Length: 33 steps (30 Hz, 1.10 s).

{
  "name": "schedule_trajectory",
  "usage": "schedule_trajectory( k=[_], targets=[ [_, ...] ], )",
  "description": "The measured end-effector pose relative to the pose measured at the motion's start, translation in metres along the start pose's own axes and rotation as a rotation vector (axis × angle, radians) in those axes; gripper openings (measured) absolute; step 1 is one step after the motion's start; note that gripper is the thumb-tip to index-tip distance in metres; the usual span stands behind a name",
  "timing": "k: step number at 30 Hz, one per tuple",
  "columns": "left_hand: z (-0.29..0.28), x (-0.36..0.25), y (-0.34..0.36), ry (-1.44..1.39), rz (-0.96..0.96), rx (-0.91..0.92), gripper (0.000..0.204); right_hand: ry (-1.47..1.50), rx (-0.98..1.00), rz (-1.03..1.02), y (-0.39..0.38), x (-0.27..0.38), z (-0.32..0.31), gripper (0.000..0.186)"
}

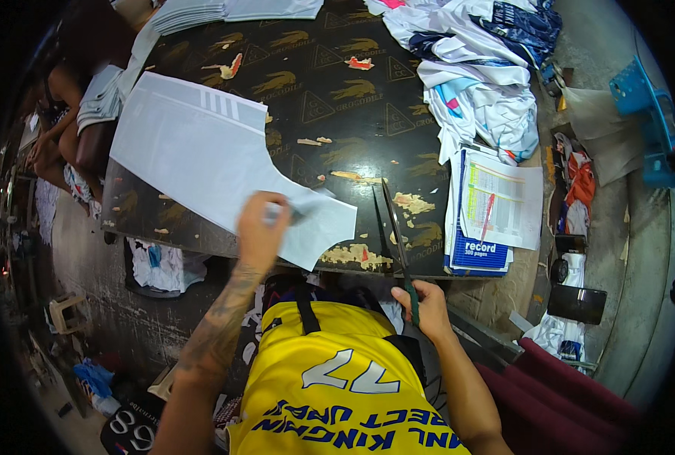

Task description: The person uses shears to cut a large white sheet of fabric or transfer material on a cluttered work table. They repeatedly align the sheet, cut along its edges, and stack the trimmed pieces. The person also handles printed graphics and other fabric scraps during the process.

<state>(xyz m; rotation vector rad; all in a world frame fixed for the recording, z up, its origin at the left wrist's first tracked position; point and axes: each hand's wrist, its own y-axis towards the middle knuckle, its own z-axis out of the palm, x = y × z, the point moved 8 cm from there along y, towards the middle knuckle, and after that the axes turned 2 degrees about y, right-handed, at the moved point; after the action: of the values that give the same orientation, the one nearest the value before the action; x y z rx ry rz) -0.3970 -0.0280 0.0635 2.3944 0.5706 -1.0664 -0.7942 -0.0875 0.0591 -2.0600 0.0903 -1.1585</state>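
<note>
A white cut piece (193, 152) with stripes at its upper edge lies flat on the dark, worn table (337, 106), its narrower end near the front edge. My left hand (265, 220) is over that end, fingers curled around or against a blurred greyish shape that I cannot make out. My right hand (424, 303) grips the dark green handles of long scissors (394, 227) at the table's front edge. The blades point away from me over the tabletop, to the right of the white piece.
Folded white stacks (269, 7) lie at the back, heaped printed garments (474, 106) at back right, papers on a blue notebook (504, 201) at right. A seated person (64, 106) is at left. A blue plastic chair (637, 98) stands at far right.
</note>
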Motion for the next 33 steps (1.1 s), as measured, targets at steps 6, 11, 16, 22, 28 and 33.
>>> schedule_trajectory(
  k=[6,11,16,22,28,33],
  targets=[
    [-0.171,0.1,-0.038,0.271,-0.613,-0.629,0.041,-0.139,0.303,0.077,-0.029,-0.025,-0.015,0.042],
    [-0.086,0.03,-0.052,0.35,-0.176,-0.223,0.033,-0.275,0.438,0.053,-0.035,-0.03,-0.016,0.045],
    [0.011,-0.023,-0.065,0.282,0.001,0.183,0.019,-0.177,0.472,0.06,-0.008,-0.03,0.004,0.046],
    [0.02,-0.043,-0.073,0.279,0.104,0.246,0.022,-0.148,0.426,0.122,-0.008,-0.035,-0.012,0.048],
    [0.03,-0.038,-0.082,0.264,0.034,0.273,0.026,-0.236,0.415,0.035,-0.028,-0.038,-0.025,0.052],
    [0.031,-0.037,-0.079,0.258,0.017,0.285,0.029,-0.086,0.342,-0.002,-0.021,-0.036,-0.017,0.052]
  ],
)
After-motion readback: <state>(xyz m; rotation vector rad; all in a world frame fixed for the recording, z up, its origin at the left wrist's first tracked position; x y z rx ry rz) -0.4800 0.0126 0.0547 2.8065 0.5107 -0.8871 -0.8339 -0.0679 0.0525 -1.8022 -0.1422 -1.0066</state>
